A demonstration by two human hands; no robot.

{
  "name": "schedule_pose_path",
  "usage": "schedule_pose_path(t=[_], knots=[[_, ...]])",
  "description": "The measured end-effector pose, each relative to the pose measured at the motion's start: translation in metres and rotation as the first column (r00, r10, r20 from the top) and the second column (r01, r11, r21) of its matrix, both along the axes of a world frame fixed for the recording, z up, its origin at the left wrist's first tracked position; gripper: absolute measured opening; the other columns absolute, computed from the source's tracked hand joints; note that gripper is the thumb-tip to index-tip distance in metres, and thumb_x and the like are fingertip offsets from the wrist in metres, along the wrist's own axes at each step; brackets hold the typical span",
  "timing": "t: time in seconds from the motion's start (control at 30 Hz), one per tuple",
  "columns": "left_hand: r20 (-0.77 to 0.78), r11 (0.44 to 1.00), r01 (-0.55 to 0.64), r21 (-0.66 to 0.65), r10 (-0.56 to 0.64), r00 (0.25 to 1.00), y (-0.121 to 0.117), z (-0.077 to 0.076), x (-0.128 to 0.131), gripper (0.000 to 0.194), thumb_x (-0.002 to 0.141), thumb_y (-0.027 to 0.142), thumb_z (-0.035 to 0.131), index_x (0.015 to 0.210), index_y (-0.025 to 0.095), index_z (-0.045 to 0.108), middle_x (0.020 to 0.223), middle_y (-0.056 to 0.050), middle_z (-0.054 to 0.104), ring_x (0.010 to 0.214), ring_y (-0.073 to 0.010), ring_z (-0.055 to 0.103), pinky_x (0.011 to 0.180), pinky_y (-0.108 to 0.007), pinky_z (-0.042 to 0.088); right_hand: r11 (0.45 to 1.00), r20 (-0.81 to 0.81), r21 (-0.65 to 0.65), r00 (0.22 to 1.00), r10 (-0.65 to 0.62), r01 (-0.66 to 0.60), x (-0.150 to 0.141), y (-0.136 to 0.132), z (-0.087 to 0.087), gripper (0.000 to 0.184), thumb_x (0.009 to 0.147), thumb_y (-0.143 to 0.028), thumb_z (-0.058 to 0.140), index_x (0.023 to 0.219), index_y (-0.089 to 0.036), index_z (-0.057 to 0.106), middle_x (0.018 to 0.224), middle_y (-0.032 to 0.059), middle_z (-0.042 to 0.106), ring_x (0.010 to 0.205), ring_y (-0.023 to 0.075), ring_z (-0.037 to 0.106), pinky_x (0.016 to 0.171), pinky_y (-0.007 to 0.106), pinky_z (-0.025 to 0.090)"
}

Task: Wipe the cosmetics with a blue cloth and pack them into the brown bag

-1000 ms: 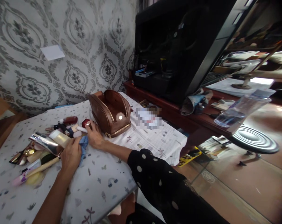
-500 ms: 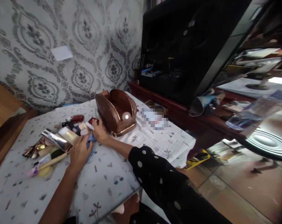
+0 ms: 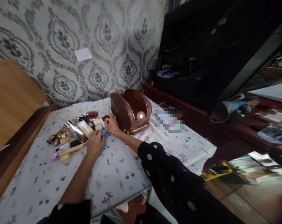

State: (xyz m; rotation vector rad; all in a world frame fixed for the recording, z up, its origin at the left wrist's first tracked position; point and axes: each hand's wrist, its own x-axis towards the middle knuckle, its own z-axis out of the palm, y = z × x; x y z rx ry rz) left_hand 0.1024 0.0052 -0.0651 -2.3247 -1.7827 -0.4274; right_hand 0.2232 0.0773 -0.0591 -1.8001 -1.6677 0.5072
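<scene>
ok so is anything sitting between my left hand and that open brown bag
Yes. Your right hand is between your left hand and the open brown bag, close by the bag's side. A bit of blue cloth also lies there, at your left fingertips.

Brown bag: smooth leather-look, soft sheen; zipper gold-toned metal, round snap shiny metal. Tablecloth matt printed cloth, lightly creased near right edge. Blue cloth matt, crumpled. Left pile: silver tube glossy, metallic; brush handle smooth, pale, wood-look; red item right of pile, glossy, material unclear. Far right: screen glossy black. Left panel smooth wood-look. Small sheet on far wall, matt, paper-like. Right sleeve black cloth.
</scene>
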Motion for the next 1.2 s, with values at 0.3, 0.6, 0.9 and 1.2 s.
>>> schedule_pose_path(t=[0.3, 0.6, 0.9, 1.2], knots=[[-0.099, 0.998, -0.012, 0.066, 0.019, 0.995, 0.01, 0.0, -0.021, 0.025, 0.097, 0.021, 0.042, 0.109, 0.019, 0.063, 0.105, -0.011, 0.064, 0.108, -0.0261, 0.055, 0.074, -0.033, 0.047, 0.998, 0.089, 0.04, 0.995, 0.049, -0.053, 0.0, -0.015, 0.004, 0.039, 0.1, -0.03, 0.04, 0.132, -0.01, 0.046, 0.127, 0.0191, 0.051, 0.1, 0.0227, 0.065, 0.087, 0.032, 0.05], [-0.189, 0.973, 0.071, 0.221, -0.028, 0.982, 0.015, 0.007, -0.057, 0.022, 0.092, 0.017, 0.048, 0.103, 0.021, 0.067, 0.123, -0.013, 0.064, 0.124, -0.0359, 0.048, 0.102, -0.065, 0.032, 0.976, 0.139, 0.16, 0.982, 0.128, -0.15, 0.01, -0.035, -0.01, 0.053, 0.097, -0.028, 0.045, 0.145, -0.009, 0.033, 0.131, 0.021, 0.046, 0.104, 0.0263, 0.064, 0.089, 0.037, 0.052], [-0.267, 0.954, 0.12, 0.274, -0.045, 0.963, 0.033, 0.007, -0.098, 0.017, 0.09, 0.021, 0.054, 0.102, 0.025, 0.067, 0.131, -0.01, 0.06, 0.135, -0.0385, 0.039, 0.107, -0.07, 0.021, 0.93, 0.123, 0.296, 0.974, 0.19, -0.219, 0.027, -0.044, -0.04, 0.049, 0.095, -0.033, 0.047, 0.14, -0.017, 0.04, 0.126, 0.0161, 0.048, 0.095, 0.0246, 0.065, 0.078, 0.036, 0.055], [-0.192, 0.968, -0.019, 0.249, 0.069, 0.979, 0.062, 0.021, -0.124, 0.027, 0.092, 0.02, 0.048, 0.114, 0.023, 0.062, 0.116, -0.011, 0.067, 0.125, -0.0348, 0.046, 0.106, -0.066, 0.023, 0.911, 0.085, 0.353, 0.977, 0.197, -0.214, 0.03, -0.04, -0.046, 0.047, 0.094, -0.036, 0.047, 0.137, -0.018, 0.044, 0.121, 0.0149, 0.05, 0.092, 0.0252, 0.065, 0.077, 0.038, 0.057]])
